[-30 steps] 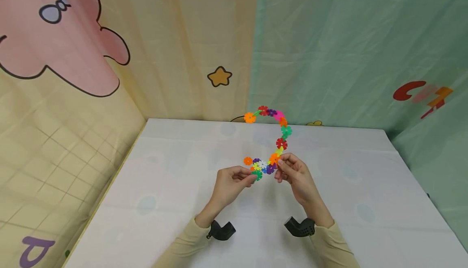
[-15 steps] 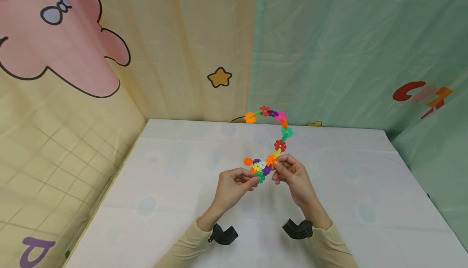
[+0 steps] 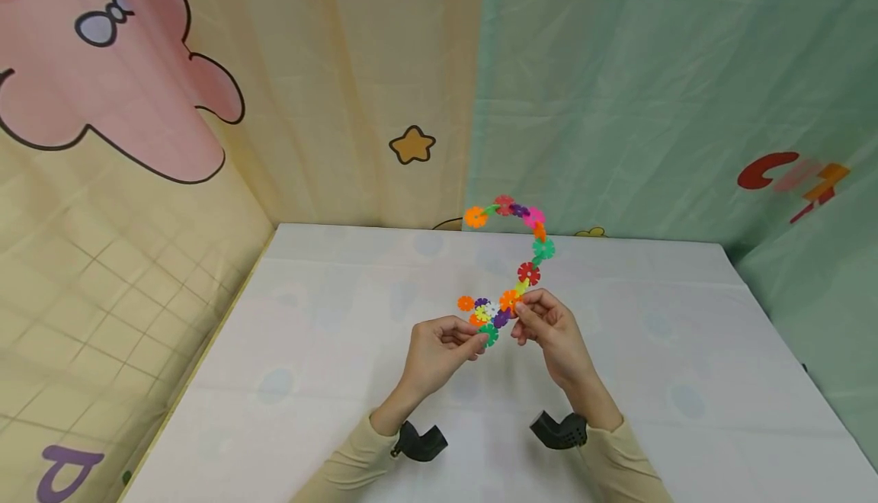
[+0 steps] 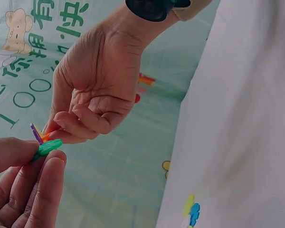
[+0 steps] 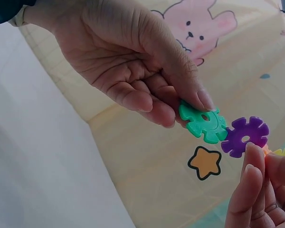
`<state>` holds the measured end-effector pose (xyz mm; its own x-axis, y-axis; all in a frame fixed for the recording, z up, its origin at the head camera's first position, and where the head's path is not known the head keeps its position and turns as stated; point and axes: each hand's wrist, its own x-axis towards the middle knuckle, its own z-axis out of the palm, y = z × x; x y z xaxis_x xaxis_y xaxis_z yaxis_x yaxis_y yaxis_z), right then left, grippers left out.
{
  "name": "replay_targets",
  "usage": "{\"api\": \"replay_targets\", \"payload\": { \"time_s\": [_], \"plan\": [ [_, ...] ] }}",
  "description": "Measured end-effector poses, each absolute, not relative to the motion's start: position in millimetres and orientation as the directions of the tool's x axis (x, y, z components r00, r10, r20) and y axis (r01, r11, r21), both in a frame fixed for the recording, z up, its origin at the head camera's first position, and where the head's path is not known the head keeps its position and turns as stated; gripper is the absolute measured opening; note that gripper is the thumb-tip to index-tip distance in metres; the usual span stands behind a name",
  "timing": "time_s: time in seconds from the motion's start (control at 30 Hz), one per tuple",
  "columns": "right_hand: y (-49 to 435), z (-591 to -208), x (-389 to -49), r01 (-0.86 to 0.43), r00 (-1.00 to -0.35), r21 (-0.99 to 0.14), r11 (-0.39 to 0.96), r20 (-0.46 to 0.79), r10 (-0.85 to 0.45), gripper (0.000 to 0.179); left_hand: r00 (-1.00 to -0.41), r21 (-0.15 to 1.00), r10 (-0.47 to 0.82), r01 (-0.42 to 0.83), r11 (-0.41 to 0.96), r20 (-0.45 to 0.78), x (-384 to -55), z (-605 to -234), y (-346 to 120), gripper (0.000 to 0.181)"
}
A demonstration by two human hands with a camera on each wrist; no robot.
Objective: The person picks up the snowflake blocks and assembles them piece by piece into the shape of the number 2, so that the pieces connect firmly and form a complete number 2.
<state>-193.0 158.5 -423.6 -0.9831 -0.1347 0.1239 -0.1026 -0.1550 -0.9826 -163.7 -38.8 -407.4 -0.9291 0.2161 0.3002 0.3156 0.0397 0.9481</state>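
Note:
My left hand (image 3: 439,354) pinches a green notched snowflake disc (image 5: 206,124) between thumb and fingers. Thumb and fingertips of my right hand (image 3: 552,331) pinch near an orange snowflake disc (image 3: 509,301) and the purple snowflake disc (image 5: 246,137) at the near end of a colourful chain (image 3: 529,273). From there the chain curves up and back to the left, ending in another orange disc (image 3: 475,217). In the right wrist view the green disc's edge meets the purple disc's edge; the left wrist view shows the green disc (image 4: 48,148) edge-on.
Several loose snowflake discs, among them an orange one (image 3: 466,302) and a yellow one (image 3: 483,312), lie on the white table (image 3: 329,396) just behind the hands. A printed curtain (image 3: 617,107) hangs along the table's back edge.
Both hands have come closer together, bringing the purple disc against the green one. The chain's far end first held steady, then swung slightly right.

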Motion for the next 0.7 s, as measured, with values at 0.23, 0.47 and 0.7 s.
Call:
{"api": "replay_targets", "payload": {
  "time_s": [0.23, 0.47, 0.7],
  "plan": [
    [157, -424, -193, -0.102, -0.984, -0.983, -0.152, 0.123, -0.131, 0.026, -0.927, 0.948, 0.221, 0.318, 0.026, 0.305, -163, -406, -39, 0.009],
    [158, -422, -192, -0.125, -0.979, -0.986, -0.114, 0.141, -0.146, 0.022, -0.930, 0.947, 0.186, 0.321, -0.010, 0.317, -162, -409, -35, 0.010],
    [157, -421, -189, -0.191, -0.963, -0.978, -0.088, 0.204, -0.176, 0.020, -0.921, 0.933, 0.157, 0.346, -0.097, 0.357, -161, -420, -29, 0.009]
  ]
}}
